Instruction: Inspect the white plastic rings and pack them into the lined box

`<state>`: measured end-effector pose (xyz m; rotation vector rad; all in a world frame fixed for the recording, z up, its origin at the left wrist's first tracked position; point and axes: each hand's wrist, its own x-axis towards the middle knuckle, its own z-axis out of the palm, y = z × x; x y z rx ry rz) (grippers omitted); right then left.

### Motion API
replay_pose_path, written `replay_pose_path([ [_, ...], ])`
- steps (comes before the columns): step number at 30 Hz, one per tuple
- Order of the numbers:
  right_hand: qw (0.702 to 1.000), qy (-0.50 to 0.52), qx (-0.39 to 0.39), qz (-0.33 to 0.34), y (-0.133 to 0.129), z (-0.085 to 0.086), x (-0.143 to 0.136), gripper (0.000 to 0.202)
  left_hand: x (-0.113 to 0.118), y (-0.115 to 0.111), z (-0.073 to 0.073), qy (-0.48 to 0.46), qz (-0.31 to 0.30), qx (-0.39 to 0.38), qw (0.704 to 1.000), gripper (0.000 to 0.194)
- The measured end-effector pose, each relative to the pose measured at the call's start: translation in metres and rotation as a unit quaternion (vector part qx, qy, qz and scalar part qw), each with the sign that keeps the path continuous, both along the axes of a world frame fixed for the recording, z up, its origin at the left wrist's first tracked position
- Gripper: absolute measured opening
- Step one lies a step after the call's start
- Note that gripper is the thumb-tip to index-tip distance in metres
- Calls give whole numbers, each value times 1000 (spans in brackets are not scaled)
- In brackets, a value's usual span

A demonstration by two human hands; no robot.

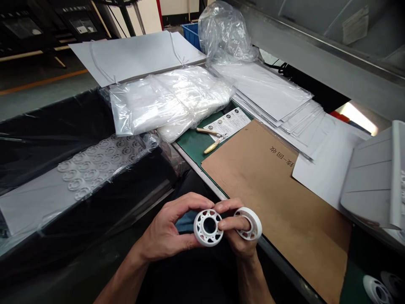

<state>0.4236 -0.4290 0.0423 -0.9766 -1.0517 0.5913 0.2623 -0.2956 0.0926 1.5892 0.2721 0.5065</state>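
Near the bottom centre, my left hand (172, 228) grips a white ring-shaped part (208, 242) between thumb and fingers, its spoked face toward me. My right hand (237, 230) has a second white ring (257, 223) hooked around a finger, tilted to the right. Another right fingertip touches the edge of the first ring's centre hole. Both hands are above my lap, beside the table edge. A brown cardboard sheet (272, 198) with dark writing lies on the green table to the right.
Rows of white rings (91, 173) lie in a plastic-lined box at left. Pliers (212, 145) rest by a printed label sheet (232, 120). Clear plastic bags (171, 97), stacked white sheets (268, 93) and a grey machine (316, 46) stand beyond. More rings (376, 289) sit lower right.
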Motion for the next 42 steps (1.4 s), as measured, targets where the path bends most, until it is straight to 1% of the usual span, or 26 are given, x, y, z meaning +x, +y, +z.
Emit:
replay_pose_path([
  [3, 1000, -4, -5, -3, 2, 1, -1, 33, -1, 0, -1, -10, 17, 16, 1000, 45],
  [5, 1000, 11, -13, -5, 5, 2, -2, 32, -1, 1, -2, -17, 37, 36, 999, 41],
  [7, 999, 40, -30, -11, 9, 2, -5, 28, 0, 2, -1, -20, 69, 57, 996, 30],
  [9, 995, 81, -65, -14, 14, 0, -9, 20, 0, 2, 0, 3, 101, 54, 993, 17],
  [11, 986, 130, -108, 0, 17, -2, -15, 7, 1, 3, 0, 42, 115, 20, 992, 4],
  [13, 971, 198, -132, 27, 20, -5, -23, 11, 1, 3, -1, 78, 115, -38, 990, 14],
  [15, 953, 265, -135, 52, 22, -7, -29, 14, 0, 3, -3, 93, 114, -105, 984, 22],
  [17, 940, 307, -131, 65, 23, -7, -34, 12, -1, 2, -6, 94, 110, -168, 975, 25],
  [21, 935, 325, -124, 73, 25, -3, -36, 12, 0, 1, -6, 67, 90, -248, 962, 26],
  [24, 931, 336, -115, 88, 26, -1, -36, 11, 1, 1, -5, 42, 71, -284, 955, 26],
  [26, 928, 342, -114, 94, 26, -1, -36, 11, 1, 2, -6, 29, 61, -294, 953, 27],
  [28, 928, 340, -118, 95, 27, -2, -37, 11, 1, 2, -8, 24, 63, -271, 960, 29],
  [29, 929, 337, -121, 95, 28, -2, -37, 11, 0, 3, -9, 25, 70, -242, 967, 28],
  [32, 931, 325, -143, 87, 31, -3, -38, 12, -1, 3, -9, 40, 98, -117, 987, 24],
  [35, 931, 316, -167, 74, 33, -3, -39, 20, 0, 3, -5, 43, 118, -16, 992, 20],
  [38, 927, 317, -185, 75, 34, -5, -39, 22, 3, 2, -2, 45, 132, 42, 989, 18],
  [42, 922, 323, -200, 77, 33, -9, -40, 24, 4, 0, -2, 51, 128, 83, 987, 17],
])
